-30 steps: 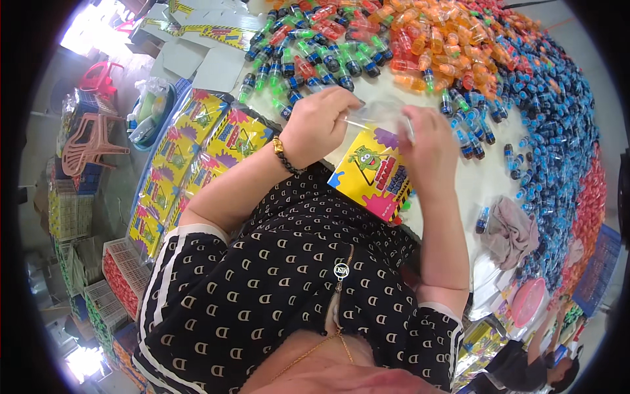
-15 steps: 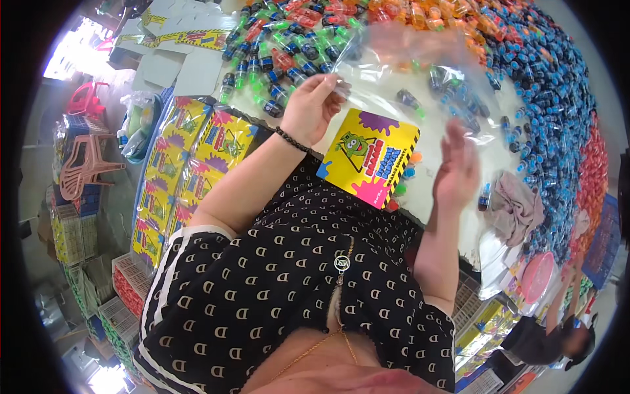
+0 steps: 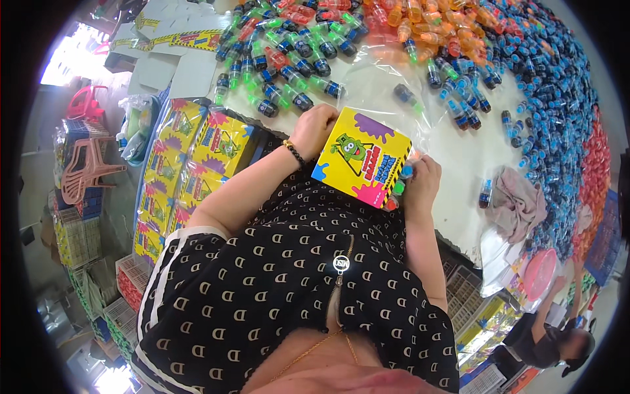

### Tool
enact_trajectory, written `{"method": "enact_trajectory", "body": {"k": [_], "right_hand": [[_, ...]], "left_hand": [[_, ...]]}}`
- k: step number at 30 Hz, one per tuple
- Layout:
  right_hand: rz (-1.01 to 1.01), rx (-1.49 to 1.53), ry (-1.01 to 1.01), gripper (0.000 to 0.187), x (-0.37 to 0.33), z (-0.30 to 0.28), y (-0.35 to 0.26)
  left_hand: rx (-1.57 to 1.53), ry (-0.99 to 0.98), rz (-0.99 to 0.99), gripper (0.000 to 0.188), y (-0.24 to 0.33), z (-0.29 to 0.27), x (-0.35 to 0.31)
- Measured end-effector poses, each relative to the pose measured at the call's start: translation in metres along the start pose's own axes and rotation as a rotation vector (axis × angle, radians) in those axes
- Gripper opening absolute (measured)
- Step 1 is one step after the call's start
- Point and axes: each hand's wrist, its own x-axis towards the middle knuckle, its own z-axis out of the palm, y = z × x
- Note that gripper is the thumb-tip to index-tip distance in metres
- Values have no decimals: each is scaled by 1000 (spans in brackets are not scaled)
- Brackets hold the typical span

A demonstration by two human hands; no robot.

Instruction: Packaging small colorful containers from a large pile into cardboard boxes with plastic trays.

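Note:
In front of my body stands a yellow cardboard box (image 3: pixel 357 157) printed with a green cartoon figure and a pink lower edge. Small bottles with coloured caps (image 3: pixel 399 188) show along its right side. My left hand (image 3: pixel 314 133) is closed at the box's upper left corner, fingers curled on the edge of a clear plastic bag (image 3: pixel 384 82). Beyond the box, that bag lies spread over the white table. My right hand (image 3: pixel 422 186) is beside the caps, its fingers bent inward; what they grip is hidden.
Heaps of small bottles with green, orange and blue caps (image 3: pixel 551 98) cover the far and right table. A greyish-pink cloth (image 3: pixel 515 203) lies at right. Wrapped yellow boxes (image 3: pixel 174 157) are stacked at left, beyond them a pink plastic chair (image 3: pixel 85 164). Another person (image 3: pixel 548 341) is at lower right.
Both hands have come down to the box; the right has moved left to the capped side. The plastic bag, lifted before, has dropped toward the table behind the box.

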Motion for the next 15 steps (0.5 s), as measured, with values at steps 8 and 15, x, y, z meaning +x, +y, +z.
{"method": "enact_trajectory", "body": {"k": [8, 15], "right_hand": [[38, 10, -48, 37, -30, -8, -8], [-158, 2, -78, 19, -37, -42, -26]], "left_hand": [[-243, -94, -513, 21, 32, -30, -31], [111, -312, -105, 18, 47, -58, -67]]}}
